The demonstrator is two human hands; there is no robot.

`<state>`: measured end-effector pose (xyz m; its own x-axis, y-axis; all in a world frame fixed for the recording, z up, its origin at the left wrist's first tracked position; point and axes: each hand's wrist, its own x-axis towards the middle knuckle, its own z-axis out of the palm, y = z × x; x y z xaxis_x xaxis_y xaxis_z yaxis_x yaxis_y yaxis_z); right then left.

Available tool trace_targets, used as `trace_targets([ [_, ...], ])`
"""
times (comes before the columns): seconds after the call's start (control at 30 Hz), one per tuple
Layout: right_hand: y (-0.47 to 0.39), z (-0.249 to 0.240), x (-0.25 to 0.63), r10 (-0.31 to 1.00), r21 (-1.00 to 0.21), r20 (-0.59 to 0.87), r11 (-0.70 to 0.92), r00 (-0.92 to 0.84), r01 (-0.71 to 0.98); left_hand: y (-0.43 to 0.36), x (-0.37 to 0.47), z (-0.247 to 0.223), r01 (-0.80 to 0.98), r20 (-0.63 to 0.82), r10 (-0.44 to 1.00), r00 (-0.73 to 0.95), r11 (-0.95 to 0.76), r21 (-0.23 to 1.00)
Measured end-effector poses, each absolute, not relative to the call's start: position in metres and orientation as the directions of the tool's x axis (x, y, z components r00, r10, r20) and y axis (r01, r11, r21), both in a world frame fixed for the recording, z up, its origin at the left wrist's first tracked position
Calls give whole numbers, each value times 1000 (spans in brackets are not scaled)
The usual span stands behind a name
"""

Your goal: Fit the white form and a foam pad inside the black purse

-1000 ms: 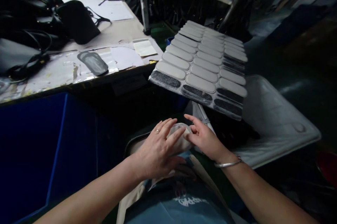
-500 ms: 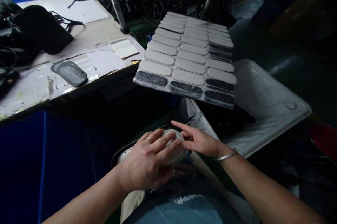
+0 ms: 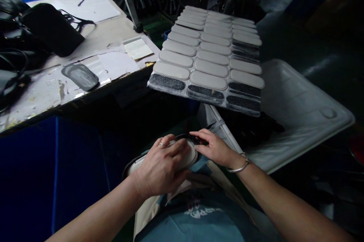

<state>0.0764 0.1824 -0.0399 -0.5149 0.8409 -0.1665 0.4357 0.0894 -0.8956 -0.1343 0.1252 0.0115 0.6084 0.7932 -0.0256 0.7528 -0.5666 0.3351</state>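
Pad (image 3: 191,154) is on my side of the board (image 3: 206,94). My left hand (image 3: 160,168) lies across it, fingers close together; can't tell if the thumb grips underneath. Right hand (image 3: 217,149): fingers part-curled, small gap, by pad's edge. I'd keep left pressure even, right touch light, edge unbent.

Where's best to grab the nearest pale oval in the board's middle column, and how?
Probably pinch that pale oval by its near long edge, from the camera side: a dark patch lies before it, while its pale neighbour crowds the far edge.
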Motion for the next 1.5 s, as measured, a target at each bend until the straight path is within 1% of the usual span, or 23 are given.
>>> trace_targets([
  [0.07,182,-40,80,825,-908,-150,103,-545,407,127,-133,10,759,-42,796,604,-558,336],
  [0.17,178,-46,84,816,-933,-141,80,-561,351,130,-132,9,762,-56,793,606,-559,325],
  [0.3,167,-54,87,843,-935,-82,118,-531,333,134,-133,11,762,-95,785,613,-555,334],
  [0.37,160,-54,89,873,-932,-33,150,-487,331,136,-133,12,761,-116,777,619,-557,333],
  [0.4,156,-53,91,891,-921,15,189,-455,340,137,-133,11,758,-122,771,625,-561,332],
  [0.47,148,-49,95,886,-859,165,344,-433,378,139,-134,9,739,-119,756,644,-575,350],
  [0.53,143,-46,100,791,-736,305,550,-531,396,140,-136,6,708,-94,743,663,-582,400],
  [0.6,140,-46,104,661,-632,353,691,-662,352,139,-140,3,677,-11,754,656,-583,449],
  [0.63,140,-46,104,614,-604,357,727,-704,327,137,-142,2,671,49,770,637,-584,456],
  [0.7,141,-48,103,564,-580,370,761,-738,291,131,-149,3,671,164,779,605,-610,423],
  [0.77,144,-48,100,545,-570,391,776,-742,270,121,-157,7,662,212,752,624,-653,368],
  [0.83,147,-47,98,526,-567,410,787,-745,243,110,-165,12,626,188,707,682,-697,350],
  [0.9,151,-46,98,508,-581,420,787,-752,207,99,-170,16,607,130,688,714,-701,373],
  [1.1,160,-45,101,429,-625,444,777,-787,72,88,-173,16,642,-79,692,718,-613,460],
  [1.23,163,-44,101,404,-621,449,783,-797,48,88,-170,16,661,-199,660,724,-582,474],
  [1.3,164,-41,99,410,-622,429,780,-805,66,88,-170,17,662,-237,642,729,-573,483],
  [1.4,171,-34,99,428,-655,385,751,-818,85,89,-171,20,652,-235,640,732,-556,516],
  [1.43,174,-31,100,460,-675,375,730,-805,103,90,-172,20,648,-222,647,730,-549,528],
  [1.5,185,-27,100,591,-733,339,654,-732,189,91,-172,20,642,-194,665,721,-536,548],
])
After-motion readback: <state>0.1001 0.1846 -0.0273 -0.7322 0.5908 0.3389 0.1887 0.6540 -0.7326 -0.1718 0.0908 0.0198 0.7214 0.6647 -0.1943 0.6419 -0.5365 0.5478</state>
